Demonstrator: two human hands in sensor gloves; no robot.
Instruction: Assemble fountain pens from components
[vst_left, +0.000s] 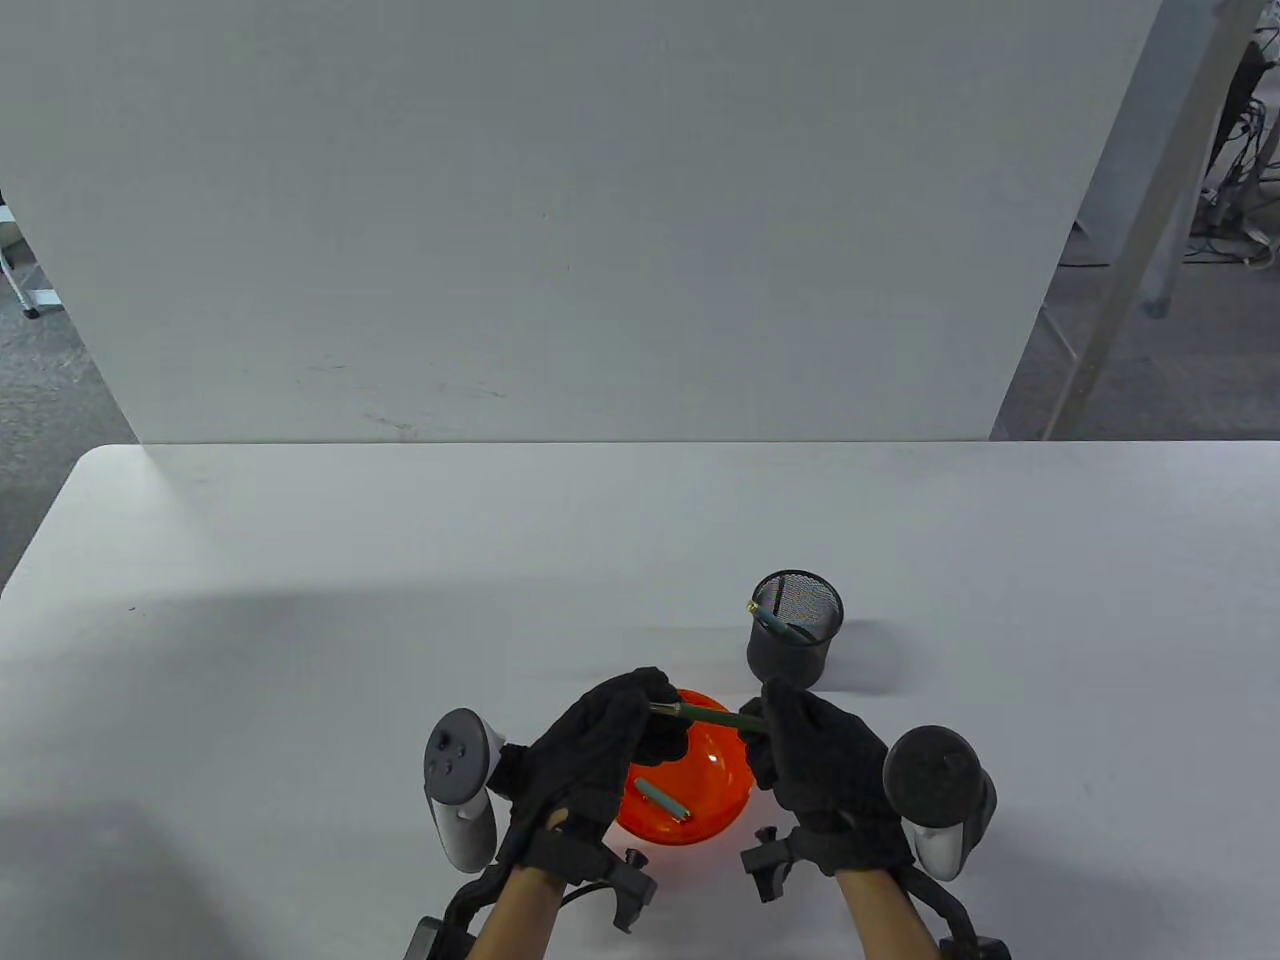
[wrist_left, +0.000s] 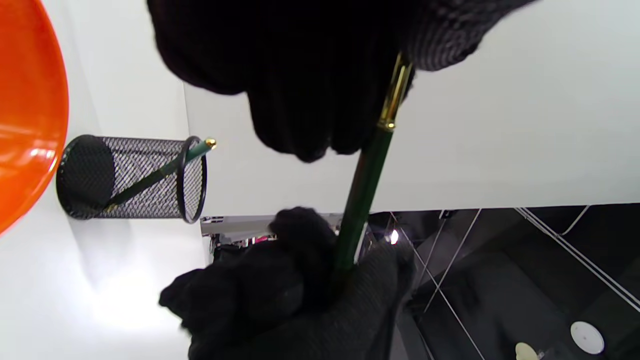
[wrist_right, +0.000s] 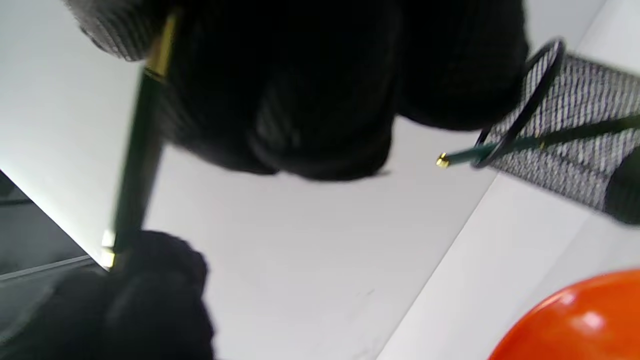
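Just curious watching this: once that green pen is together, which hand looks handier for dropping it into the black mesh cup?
Probably the right hand: it grips the green pen at the end nearer the black mesh cup, which stands just beyond it. The left hand is farther away.

the ends of the green pen (vst_left: 708, 715) are buried in the gloves of the left hand (vst_left: 600, 745) and right hand (vst_left: 815, 760), so its tips cannot be seen. the orange bowl (vst_left: 722, 790), bottom centre of the table view, is partly covered by both hands and cut by the frame edge in both wrist views. the right wrist view is blurred; the mesh cup (wrist_right: 575, 130) runs off its right edge.
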